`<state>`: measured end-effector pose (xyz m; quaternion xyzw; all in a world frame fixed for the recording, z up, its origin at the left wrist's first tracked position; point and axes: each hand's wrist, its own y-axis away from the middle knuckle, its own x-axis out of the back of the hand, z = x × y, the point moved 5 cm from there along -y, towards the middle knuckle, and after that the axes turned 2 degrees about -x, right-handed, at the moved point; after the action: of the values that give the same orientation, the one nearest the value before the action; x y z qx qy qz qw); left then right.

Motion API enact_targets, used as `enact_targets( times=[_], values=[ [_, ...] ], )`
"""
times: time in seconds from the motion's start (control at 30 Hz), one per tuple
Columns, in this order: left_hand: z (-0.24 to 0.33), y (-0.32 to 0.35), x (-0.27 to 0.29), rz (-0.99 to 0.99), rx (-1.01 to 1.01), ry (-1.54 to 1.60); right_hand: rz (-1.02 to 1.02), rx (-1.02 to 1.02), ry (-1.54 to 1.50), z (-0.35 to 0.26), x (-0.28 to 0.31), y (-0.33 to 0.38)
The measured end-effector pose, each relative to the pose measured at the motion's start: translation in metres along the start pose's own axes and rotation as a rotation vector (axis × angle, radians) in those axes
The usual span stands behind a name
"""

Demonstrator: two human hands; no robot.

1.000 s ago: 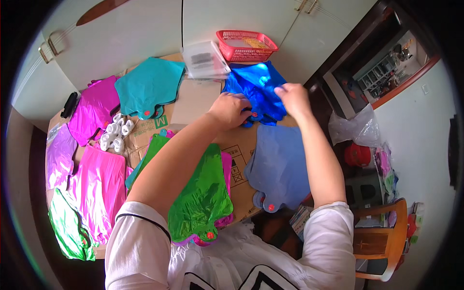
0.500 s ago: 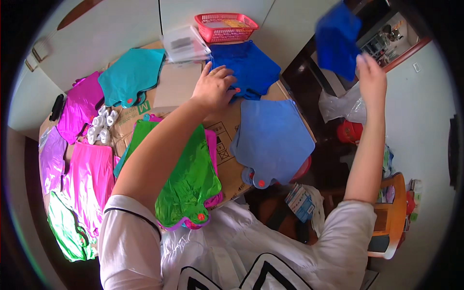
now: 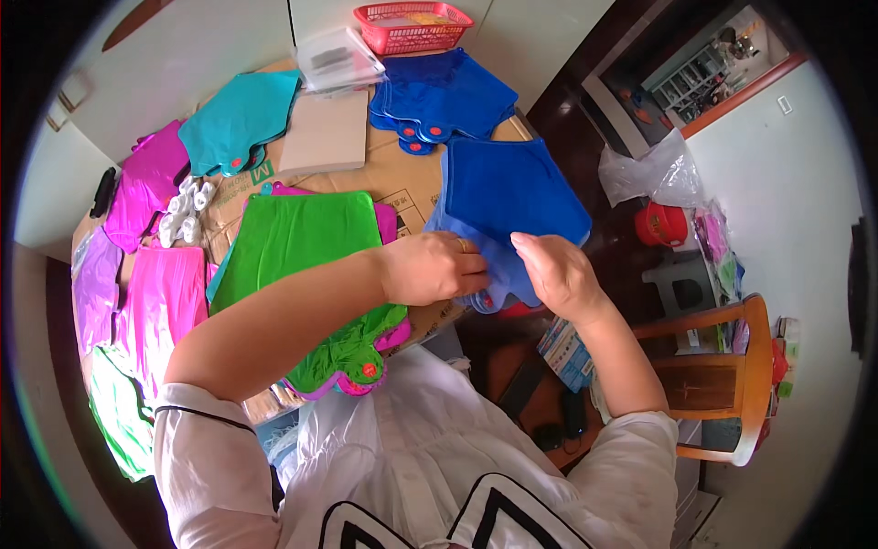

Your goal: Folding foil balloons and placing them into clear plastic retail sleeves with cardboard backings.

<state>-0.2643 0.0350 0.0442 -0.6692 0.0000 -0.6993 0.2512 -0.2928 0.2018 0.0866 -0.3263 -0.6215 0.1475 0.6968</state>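
Observation:
A flat dark blue foil piece (image 3: 517, 188) lies over a light blue one (image 3: 501, 261) at the table's right edge; both look like uninflated foil balloons. Over their near left edge my left hand (image 3: 425, 267) is closed, its fingertips curled down and hidden, so what they pinch cannot be made out. My right hand (image 3: 562, 279) is at their near right side, thumb and fingers stretched out. Left of them lies a green foil piece (image 3: 306, 229) atop a pink one (image 3: 388, 224), partly under my left forearm. A dark blue stack (image 3: 439, 91) with red-dotted round tabs lies behind.
Teal (image 3: 240, 119), magenta, pink (image 3: 169, 288) and purple foil pieces spread along the left of the cardboard-covered table. White clips (image 3: 187, 212), a tan board (image 3: 325, 133), plastic sleeves (image 3: 337, 59) and a red basket (image 3: 412, 35) sit there too. A wooden chair (image 3: 704, 384) stands at right.
My right hand has come down from the upper right, and a dark blue piece now covers the light blue one. My left hand has moved from the dark blue stack toward me.

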Motion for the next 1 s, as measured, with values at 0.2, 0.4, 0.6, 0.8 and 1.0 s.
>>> enact_targets(
  times=[0.2,0.4,0.6,0.8,1.0],
  values=[
    [0.004,-0.002,-0.003,0.174,-0.012,-0.064,-0.067,-0.047,-0.027,-0.014,-0.007,0.003],
    [-0.010,-0.005,-0.007,0.314,0.235,0.331,-0.082,-0.549,-0.259,0.001,-0.006,0.019],
    [-0.025,-0.007,-0.014,0.221,0.484,0.677,-0.043,-0.612,-0.332,0.004,-0.007,0.021],
    [-0.028,-0.010,-0.016,0.230,0.597,0.695,-0.188,-0.744,-0.546,0.004,-0.004,0.021],
    [-0.025,-0.013,-0.018,0.204,0.740,0.640,-0.205,-0.527,-0.324,-0.003,-0.002,0.008]
  ],
)
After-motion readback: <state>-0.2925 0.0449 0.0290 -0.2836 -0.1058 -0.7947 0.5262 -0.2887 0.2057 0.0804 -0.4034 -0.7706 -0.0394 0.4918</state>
